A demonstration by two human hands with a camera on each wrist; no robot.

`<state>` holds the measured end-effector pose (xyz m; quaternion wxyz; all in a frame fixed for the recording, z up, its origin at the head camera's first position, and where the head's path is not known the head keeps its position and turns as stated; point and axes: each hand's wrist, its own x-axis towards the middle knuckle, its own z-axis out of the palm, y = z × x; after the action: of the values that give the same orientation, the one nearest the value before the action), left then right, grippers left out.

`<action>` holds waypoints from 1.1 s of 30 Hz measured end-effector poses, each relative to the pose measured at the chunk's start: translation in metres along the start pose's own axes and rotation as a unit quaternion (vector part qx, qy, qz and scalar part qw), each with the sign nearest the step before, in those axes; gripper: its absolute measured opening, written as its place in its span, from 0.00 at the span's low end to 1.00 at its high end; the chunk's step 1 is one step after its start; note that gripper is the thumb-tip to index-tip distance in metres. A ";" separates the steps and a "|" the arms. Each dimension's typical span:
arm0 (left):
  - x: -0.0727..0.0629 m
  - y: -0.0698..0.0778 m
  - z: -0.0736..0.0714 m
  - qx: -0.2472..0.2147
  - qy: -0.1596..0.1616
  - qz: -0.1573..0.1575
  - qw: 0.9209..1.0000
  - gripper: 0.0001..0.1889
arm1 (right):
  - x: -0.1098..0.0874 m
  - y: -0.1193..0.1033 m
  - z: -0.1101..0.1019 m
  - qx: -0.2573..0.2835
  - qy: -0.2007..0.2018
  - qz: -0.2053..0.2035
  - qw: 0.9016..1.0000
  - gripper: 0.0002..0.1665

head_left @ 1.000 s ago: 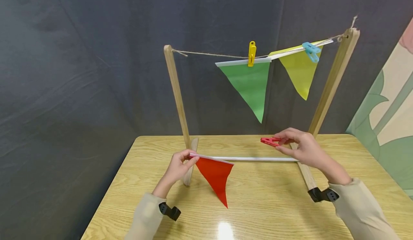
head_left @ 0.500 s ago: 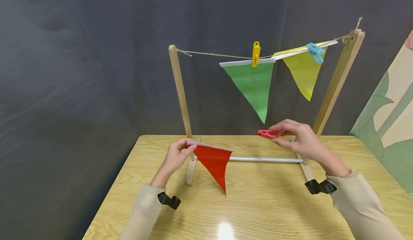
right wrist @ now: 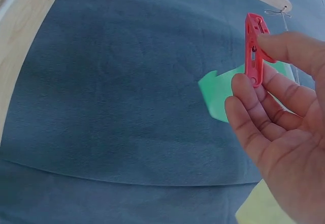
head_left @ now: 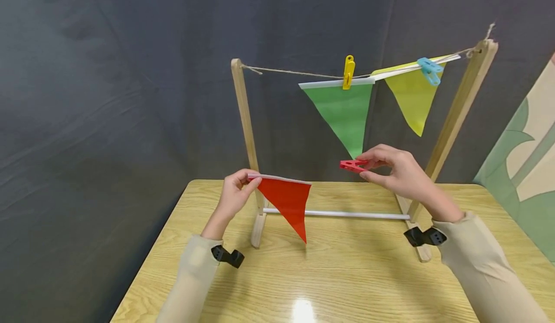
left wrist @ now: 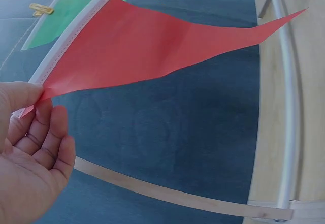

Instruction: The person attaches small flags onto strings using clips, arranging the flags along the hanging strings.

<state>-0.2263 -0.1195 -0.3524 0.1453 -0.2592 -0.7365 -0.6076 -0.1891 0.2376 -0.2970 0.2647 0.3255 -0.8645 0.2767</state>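
Note:
My left hand [head_left: 236, 190] pinches a red triangular pennant [head_left: 288, 200] by the left end of its white-edged top, and the pennant's tip hangs down above the table. In the left wrist view, thumb and fingertips press on the corner of that white strip [left wrist: 71, 41]. To the right, my right hand [head_left: 396, 171] holds a red clothespin [head_left: 353, 165] by its handle end, its nose pointing left. A twine line [head_left: 295, 73] runs above both hands. From it hang a green pennant [head_left: 342, 106] under a yellow clothespin [head_left: 349, 72] and a yellow pennant [head_left: 416, 96] under a blue clothespin [head_left: 429, 71].
Two wooden posts, left [head_left: 244, 115] and right [head_left: 459, 111], carry the twine. A white rod [head_left: 347, 214] joins their feet low over the wooden table [head_left: 329, 275]. Behind stands a dark cloth backdrop [head_left: 130, 72], with a painted panel [head_left: 529, 168] at far right.
Both hands have risen, the left lifting the red pennant and the right carrying the red clothespin up and slightly left. The head view has shifted a little, so the stand appears farther right.

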 end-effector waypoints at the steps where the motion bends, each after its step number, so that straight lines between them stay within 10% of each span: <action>1: 0.003 -0.002 0.000 -0.002 0.006 0.001 1.000 0.04 | 0.002 -0.001 -0.001 0.000 0.001 -0.002 1.000 0.21; 33: 0.067 0.045 -0.007 -0.059 0.128 0.053 0.989 0.07 | 0.067 -0.027 -0.022 -0.001 0.030 -0.064 0.997 0.19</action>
<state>-0.2571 -0.1065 -0.2783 0.2548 -0.2257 -0.6597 -0.6700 -0.2077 0.2072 -0.2304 0.3084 0.3716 -0.8337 0.2679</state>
